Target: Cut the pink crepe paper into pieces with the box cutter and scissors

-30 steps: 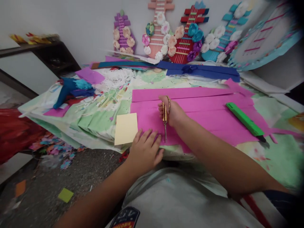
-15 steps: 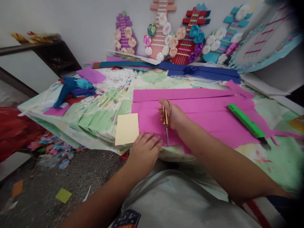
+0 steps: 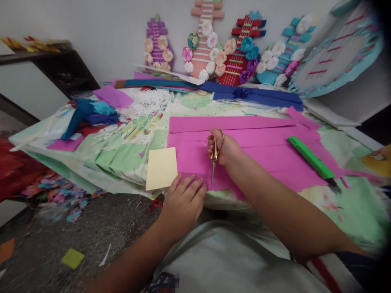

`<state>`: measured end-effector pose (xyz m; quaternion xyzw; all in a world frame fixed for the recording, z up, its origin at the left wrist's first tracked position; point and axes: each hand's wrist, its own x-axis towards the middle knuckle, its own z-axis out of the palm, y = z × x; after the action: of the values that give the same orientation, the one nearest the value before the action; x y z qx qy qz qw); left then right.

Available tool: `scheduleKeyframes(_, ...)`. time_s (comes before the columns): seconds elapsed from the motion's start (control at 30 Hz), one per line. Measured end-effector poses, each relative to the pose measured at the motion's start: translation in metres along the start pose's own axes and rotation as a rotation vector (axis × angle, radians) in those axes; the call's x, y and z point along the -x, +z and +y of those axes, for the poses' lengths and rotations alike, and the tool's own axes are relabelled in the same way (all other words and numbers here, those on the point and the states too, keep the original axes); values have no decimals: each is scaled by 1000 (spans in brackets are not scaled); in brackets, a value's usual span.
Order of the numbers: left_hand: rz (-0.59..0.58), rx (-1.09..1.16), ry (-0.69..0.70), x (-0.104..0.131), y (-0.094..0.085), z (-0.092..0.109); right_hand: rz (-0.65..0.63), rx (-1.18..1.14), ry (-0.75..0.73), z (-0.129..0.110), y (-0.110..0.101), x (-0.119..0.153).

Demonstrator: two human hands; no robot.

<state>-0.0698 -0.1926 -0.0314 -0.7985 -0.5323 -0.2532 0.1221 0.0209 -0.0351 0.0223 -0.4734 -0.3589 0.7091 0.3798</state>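
My right hand [image 3: 224, 146] is wrapped round the handles of gold-handled scissors [image 3: 213, 158]. Their narrow blades point toward me over the pink sheet [image 3: 259, 150], near its front edge. Flat on that same edge lies my left hand [image 3: 187, 199], fingers stretched out, just left of the blade tips. A pale yellow square of paper [image 3: 161, 168] overlaps the pink sheet's left side, close to my left fingertips. Along the sheet's far side runs a separate pink strip [image 3: 229, 122]. A green box cutter [image 3: 311, 158] rests on the right part of the sheet.
Blue strips [image 3: 259, 97] and white string [image 3: 149, 101] lie at the back of the cloth-covered table. Several flower-trimmed instrument shapes, including a red one [image 3: 236, 61], lean on the wall. Teal and blue scraps [image 3: 81, 116] sit left. Paper pieces [image 3: 72, 259] litter the floor.
The view has shifted slightly. The scissors' blades look closer together now, and my right hand has turned a little. My left hand stays flat at the sheet's front edge.
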Motion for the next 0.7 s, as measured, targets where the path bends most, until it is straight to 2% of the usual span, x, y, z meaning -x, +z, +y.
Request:
scheduleKeyframes(0.07, 51, -45, -48, 2, -5, -8, -40, -25, -31, -17, -4, 5)
scheduleKeyframes(0.13, 52, -129, -135, 6, -11, -21, -85, 16, -127, -40, -10, 14)
scheduleKeyframes(0.2, -22, -216, -208, 11, -16, -40, -79, 104, -225, -61, -17, 26)
scheduleKeyframes(0.27, -141, -262, -203, 19, -20, -59, -25, 235, -407, -74, -25, 38)
scheduleKeyframes(0.37, -251, -288, -170, 29, -27, -81, 78, 697, -704, -70, -37, 50)
scheduleKeyframes(0.43, -262, -292, -160, 34, -34, -90, 17, 1148, -814, -57, -46, 53)
scheduleKeyframes(0.5, -228, -305, -163, 36, -42, -94, -72, 1520, -842, -43, -54, 51)
scheduleKeyframes(0.57, -124, -362, -191, 36, -52, -98, -116, 1741, -855, -32, -61, 47)
scheduleKeyframes(0.7, 214, -518, -305, 28, -61, -109, -173, 1868, -907, -21, -66, 39)
